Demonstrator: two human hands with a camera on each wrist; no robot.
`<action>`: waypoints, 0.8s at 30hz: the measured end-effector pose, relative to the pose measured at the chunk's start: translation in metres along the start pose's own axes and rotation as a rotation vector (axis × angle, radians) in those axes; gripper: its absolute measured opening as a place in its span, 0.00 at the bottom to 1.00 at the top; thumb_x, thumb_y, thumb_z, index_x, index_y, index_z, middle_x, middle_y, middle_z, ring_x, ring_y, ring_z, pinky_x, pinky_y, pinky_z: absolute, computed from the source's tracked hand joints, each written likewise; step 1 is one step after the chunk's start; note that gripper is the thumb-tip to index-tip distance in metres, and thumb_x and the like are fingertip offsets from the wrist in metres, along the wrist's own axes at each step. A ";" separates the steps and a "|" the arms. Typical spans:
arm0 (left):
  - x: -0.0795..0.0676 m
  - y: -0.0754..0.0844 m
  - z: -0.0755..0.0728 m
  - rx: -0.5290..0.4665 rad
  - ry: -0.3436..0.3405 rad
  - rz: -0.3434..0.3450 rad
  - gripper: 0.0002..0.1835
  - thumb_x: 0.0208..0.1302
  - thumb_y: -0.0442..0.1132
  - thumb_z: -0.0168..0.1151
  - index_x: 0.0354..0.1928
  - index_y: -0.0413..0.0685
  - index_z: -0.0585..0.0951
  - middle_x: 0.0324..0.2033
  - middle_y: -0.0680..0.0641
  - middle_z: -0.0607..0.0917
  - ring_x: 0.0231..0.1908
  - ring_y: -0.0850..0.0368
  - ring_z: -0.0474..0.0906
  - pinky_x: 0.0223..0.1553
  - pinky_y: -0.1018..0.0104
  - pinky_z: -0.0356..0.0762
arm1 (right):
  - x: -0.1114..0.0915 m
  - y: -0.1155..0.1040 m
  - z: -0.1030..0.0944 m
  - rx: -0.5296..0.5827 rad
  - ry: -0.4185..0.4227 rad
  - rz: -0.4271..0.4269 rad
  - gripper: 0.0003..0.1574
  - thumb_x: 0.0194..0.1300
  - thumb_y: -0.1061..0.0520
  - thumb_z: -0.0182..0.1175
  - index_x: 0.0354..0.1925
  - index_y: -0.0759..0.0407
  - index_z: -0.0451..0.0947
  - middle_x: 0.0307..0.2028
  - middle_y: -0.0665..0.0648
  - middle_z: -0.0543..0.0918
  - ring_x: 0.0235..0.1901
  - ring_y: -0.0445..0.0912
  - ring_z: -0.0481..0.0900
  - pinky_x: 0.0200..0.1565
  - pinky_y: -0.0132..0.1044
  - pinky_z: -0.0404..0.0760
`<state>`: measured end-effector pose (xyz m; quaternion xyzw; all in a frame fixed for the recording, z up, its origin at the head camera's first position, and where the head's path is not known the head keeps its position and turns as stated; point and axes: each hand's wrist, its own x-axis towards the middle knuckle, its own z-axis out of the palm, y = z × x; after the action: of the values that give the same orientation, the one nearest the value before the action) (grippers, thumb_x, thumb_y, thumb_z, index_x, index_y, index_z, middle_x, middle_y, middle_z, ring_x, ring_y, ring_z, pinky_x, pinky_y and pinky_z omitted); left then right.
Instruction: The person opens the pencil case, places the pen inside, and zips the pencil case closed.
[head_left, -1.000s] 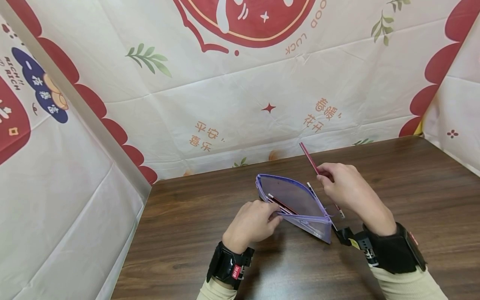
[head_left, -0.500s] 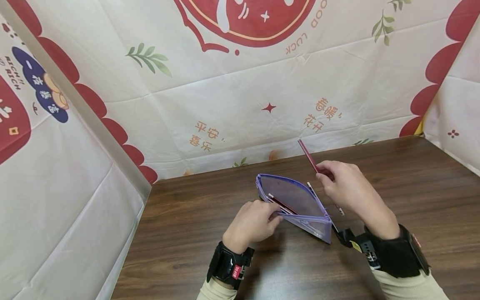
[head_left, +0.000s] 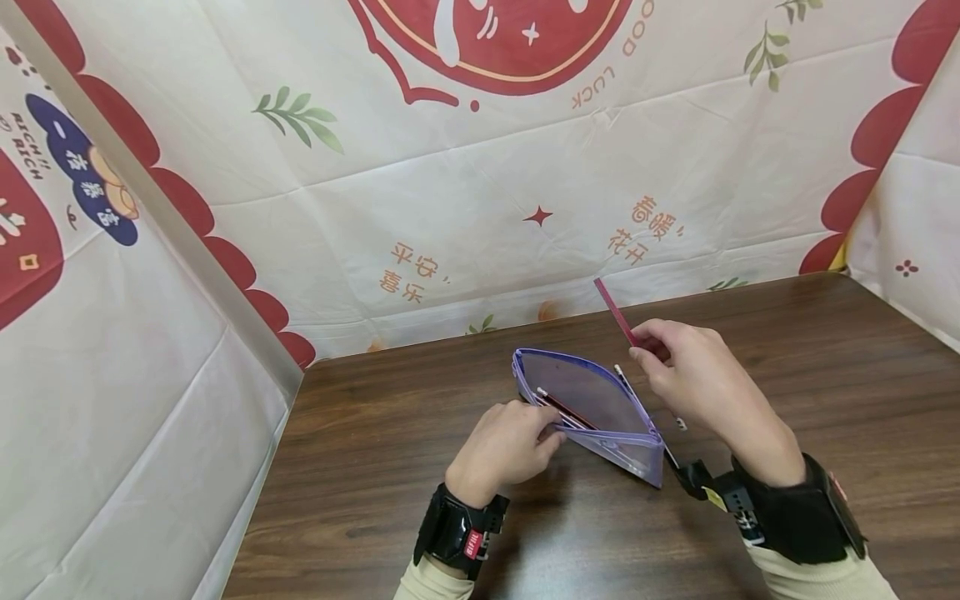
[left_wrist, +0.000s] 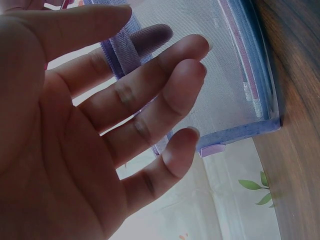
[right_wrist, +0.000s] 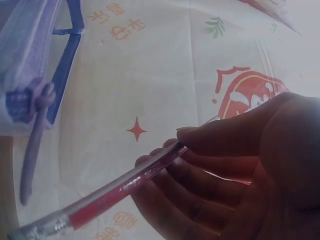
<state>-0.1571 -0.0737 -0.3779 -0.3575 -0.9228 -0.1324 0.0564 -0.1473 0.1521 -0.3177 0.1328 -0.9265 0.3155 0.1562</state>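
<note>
A purple mesh pencil pouch [head_left: 585, 375] stands unzipped on the table, its mouth spread wide. My left hand [head_left: 506, 442] pinches its near rim; in the left wrist view the index finger [left_wrist: 150, 40] shows through the mesh, and the other fingers stay outside. Several pencils [head_left: 566, 407] lie inside the pouch. Right of the pouch, my right hand [head_left: 690, 367] pinches a red pencil [head_left: 615, 312] between thumb and fingers. The pencil slants, its plain end pointing up and left. In the right wrist view its metal ferrule [right_wrist: 45, 229] is at the lower left.
A white-tipped pencil [head_left: 619, 372] shows along the pouch's right side, partly hidden. Patterned white cloth [head_left: 450, 192] hangs behind the brown wooden table [head_left: 360, 500], with another cloth panel [head_left: 150, 400] at the left. A purple zipper cord [right_wrist: 34, 150] dangles from the pouch's end.
My right hand has risen slightly, and the red pencil's upper end has shifted a little up and left. My left hand and the pouch have kept their place.
</note>
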 end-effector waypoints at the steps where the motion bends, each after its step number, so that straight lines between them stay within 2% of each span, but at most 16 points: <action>1: 0.000 0.000 0.000 0.002 0.000 0.002 0.04 0.61 0.45 0.60 0.32 0.56 0.81 0.16 0.60 0.69 0.16 0.69 0.64 0.17 0.75 0.57 | -0.001 -0.001 0.000 0.003 0.002 0.004 0.09 0.60 0.64 0.59 0.40 0.67 0.79 0.27 0.60 0.83 0.27 0.49 0.77 0.28 0.45 0.78; 11: 0.000 0.000 0.001 -0.003 -0.008 -0.006 0.04 0.61 0.45 0.60 0.32 0.55 0.80 0.16 0.60 0.69 0.15 0.69 0.63 0.16 0.75 0.57 | -0.003 -0.004 -0.002 0.035 0.054 -0.011 0.10 0.61 0.62 0.60 0.41 0.66 0.78 0.30 0.62 0.84 0.30 0.52 0.80 0.33 0.54 0.81; 24: 0.001 0.000 0.001 -0.002 -0.009 -0.006 0.04 0.61 0.45 0.60 0.32 0.56 0.81 0.15 0.60 0.69 0.15 0.69 0.64 0.16 0.75 0.58 | -0.002 -0.008 0.001 0.048 0.179 -0.069 0.07 0.58 0.64 0.62 0.37 0.65 0.79 0.27 0.60 0.84 0.24 0.48 0.81 0.28 0.47 0.80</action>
<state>-0.1576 -0.0727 -0.3784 -0.3553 -0.9240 -0.1319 0.0516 -0.1430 0.1458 -0.3146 0.1396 -0.8960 0.3426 0.2458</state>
